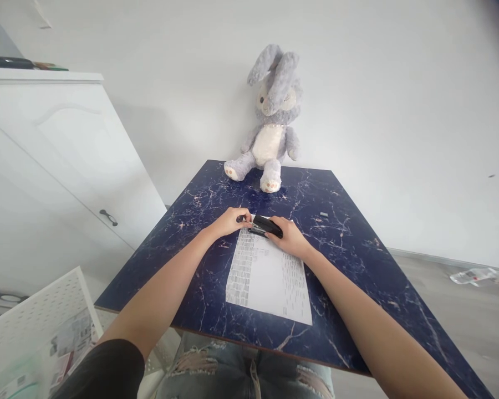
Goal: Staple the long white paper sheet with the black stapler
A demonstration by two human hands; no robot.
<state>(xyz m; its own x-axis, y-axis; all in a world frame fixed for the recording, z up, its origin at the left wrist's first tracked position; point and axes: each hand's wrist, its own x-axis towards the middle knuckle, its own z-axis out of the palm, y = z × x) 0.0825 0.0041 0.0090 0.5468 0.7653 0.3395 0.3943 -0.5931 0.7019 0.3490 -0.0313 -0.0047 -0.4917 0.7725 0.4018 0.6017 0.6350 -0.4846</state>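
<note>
The stapler I am watching is small, black and glossy, with a bit of bright metal showing along its lower edge. It lies slantwise across the far edge of a sheet of paper, near the middle of the counter. The paper is white, with blocks of fine grey print down its left side and lower right. It lies flat, its near edge close to the counter's front edge.

My view has the right hand laid over the stapler's right end, fingers curled onto it and holding it against the sheet. The left hand meets the stapler's left tip with its fingers drawn narrow. I cannot tell whether they pinch the tip or only touch it.

The right hand covers the stapler's back end, and the stapler hides the paper's top edge. The print is too small for me to read. A tiny grey piece lies on the counter to the right, well apart, too small to identify.

A grey and white plush rabbit sits at the counter's far edge against the wall. A white cabinet stands to the left, cut off by the frame, and a white perforated board shows in part at the lower left.
</note>
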